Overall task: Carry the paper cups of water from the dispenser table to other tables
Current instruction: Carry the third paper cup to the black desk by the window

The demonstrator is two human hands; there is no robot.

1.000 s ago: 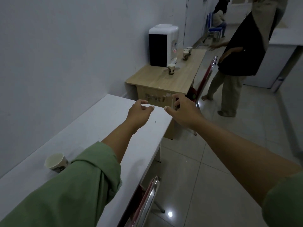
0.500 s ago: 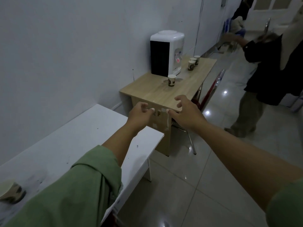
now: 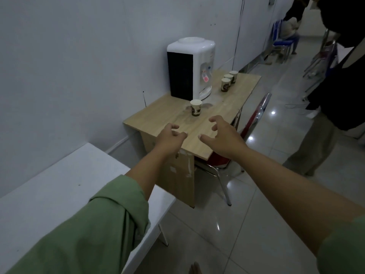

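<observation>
A white and black water dispenser [image 3: 190, 68] stands on a wooden table [image 3: 158, 119] by the wall. One paper cup [image 3: 195, 107] sits in front of it, near the middle of the table. Three more paper cups [image 3: 228, 81] stand in a row beyond the dispenser. My left hand [image 3: 169, 138] and my right hand [image 3: 223, 137] reach out over the table's near edge, both empty with fingers curled apart. The near cup lies just beyond and between them.
A white table [image 3: 65, 186] runs along the wall at the lower left. A red chair [image 3: 252, 123] with metal legs is tucked at the wooden table's right side. A person in dark top and beige trousers [image 3: 324, 119] stands on the right. Tiled floor [image 3: 227, 230] lies below.
I have come closer to the dispenser table; both hands now hover over its near edge. The cup on the white table has dropped out of view. The person at right has shifted farther right.
</observation>
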